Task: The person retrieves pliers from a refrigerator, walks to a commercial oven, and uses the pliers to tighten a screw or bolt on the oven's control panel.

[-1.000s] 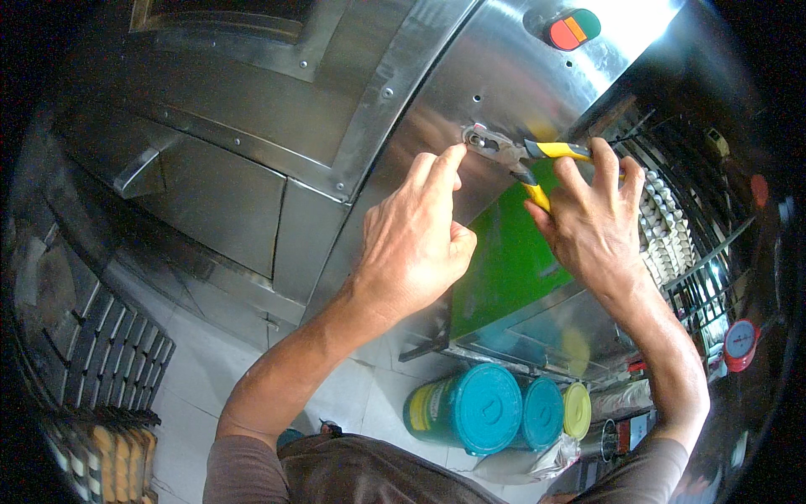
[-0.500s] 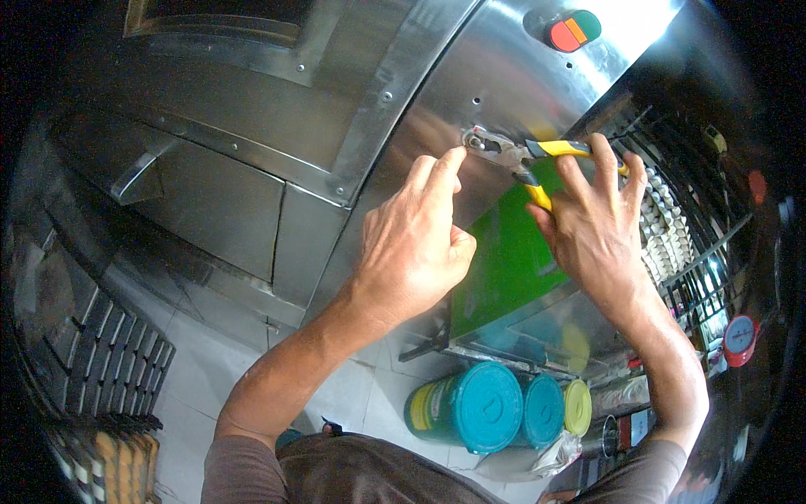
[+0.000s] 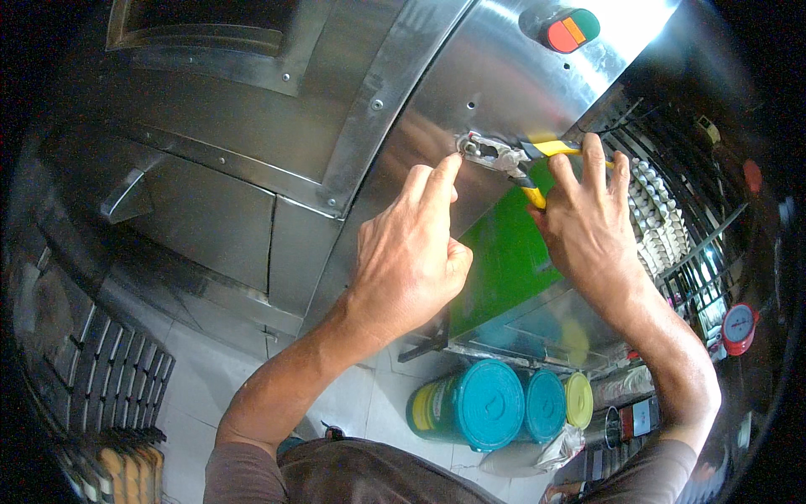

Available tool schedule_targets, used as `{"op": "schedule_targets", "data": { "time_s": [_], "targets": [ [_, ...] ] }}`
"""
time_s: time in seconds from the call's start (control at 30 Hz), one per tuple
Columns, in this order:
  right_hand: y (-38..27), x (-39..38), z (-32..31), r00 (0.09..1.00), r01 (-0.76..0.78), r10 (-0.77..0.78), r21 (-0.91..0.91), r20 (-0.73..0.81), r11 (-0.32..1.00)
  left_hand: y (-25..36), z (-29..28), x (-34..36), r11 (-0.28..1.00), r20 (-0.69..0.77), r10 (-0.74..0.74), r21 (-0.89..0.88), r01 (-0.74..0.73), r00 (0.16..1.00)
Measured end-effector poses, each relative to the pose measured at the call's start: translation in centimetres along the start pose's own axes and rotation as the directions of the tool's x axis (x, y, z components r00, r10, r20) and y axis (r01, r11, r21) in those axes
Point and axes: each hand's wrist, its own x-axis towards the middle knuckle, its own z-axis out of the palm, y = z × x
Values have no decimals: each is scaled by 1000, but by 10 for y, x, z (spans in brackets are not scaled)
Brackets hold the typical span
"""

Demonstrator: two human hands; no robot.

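Note:
Pliers with yellow-and-black handles lie level against the steel panel. Their jaws are around a small round metal fitting on that panel. My right hand is closed on the handles, fingers over the upper one and thumb by the lower. My left hand points its index finger at the fitting, the tip touching it or right beside it. Its thumb stands apart, the other fingers are partly curled, and I see nothing held in it.
Above the pliers is a red-and-green push button. An oven-like steel front with a handle fills the left. Below stand lidded tubs. Egg trays on a rack and a red dial scale are at right.
The pliers' handles sit slightly closer together, and my right hand has shifted a little left with them. My left fingertip stays at the fitting. The whole view has shifted slightly.

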Motion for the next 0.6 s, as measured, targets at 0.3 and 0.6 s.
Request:
{"op": "schedule_targets", "data": {
  "time_s": [0.3, 0.6],
  "targets": [
    [-2, -4, -6, 999, 15, -15, 3, 48, 1000, -1, 0, -1, 999, -3, 16, -32, -16, 1000],
    [-16, -5, -3, 996, -36, 32, 48, 85, 998, -5, -3, 1, 1000, 4, 13, -19, -13, 1000]
  ]
}}
